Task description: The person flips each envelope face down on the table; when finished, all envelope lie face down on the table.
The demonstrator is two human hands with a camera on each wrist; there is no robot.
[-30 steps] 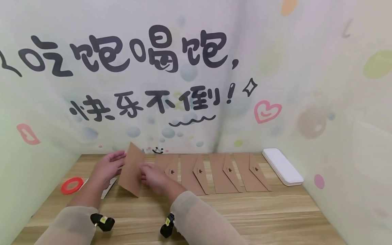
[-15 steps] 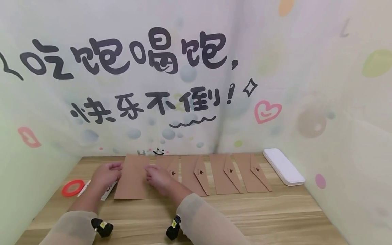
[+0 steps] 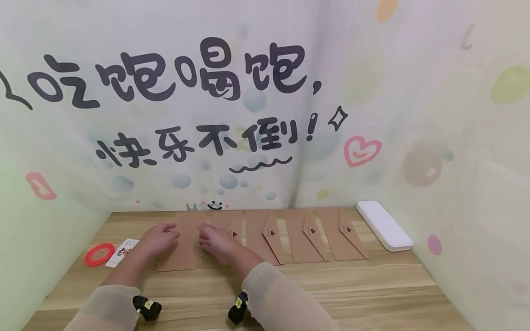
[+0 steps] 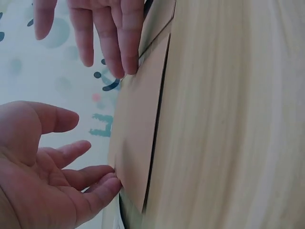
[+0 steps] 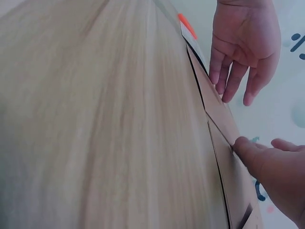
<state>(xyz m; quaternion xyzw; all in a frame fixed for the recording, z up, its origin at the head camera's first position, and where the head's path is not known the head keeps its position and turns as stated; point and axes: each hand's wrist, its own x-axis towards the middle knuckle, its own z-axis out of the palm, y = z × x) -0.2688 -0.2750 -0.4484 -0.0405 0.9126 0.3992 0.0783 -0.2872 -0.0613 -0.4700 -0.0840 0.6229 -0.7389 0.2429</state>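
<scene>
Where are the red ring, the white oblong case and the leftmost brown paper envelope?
Red ring (image 3: 98, 264), head view: lower rim.
White oblong case (image 3: 383, 225), head view: top.
Leftmost brown paper envelope (image 3: 188, 241), head view: middle.

Leftmost paper (image 3: 186, 246) is plain brn, 4 envs (image 3: 258, 236) brn, dk-printed flaps (image 3: 313, 233), ring (image 3: 88, 257) red-orange, card (image 3: 118, 257) wht, dk-printed, case (image 3: 383, 224) wht, tabletop (image 3: 372, 294) lt wood-grain, sleeves (image 3: 109, 305) beige, wall (image 3: 352, 50) pale w/ blk lettering (image 3: 212, 126), pink heart (image 3: 346, 149), blu bubbles (image 3: 254, 99).

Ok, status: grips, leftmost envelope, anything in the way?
Left grip at the envelope's left edge, right grip by its right; neither pinching. Envelope lying flat, no flap showing. Left forearm partly covers the printed card.
</scene>
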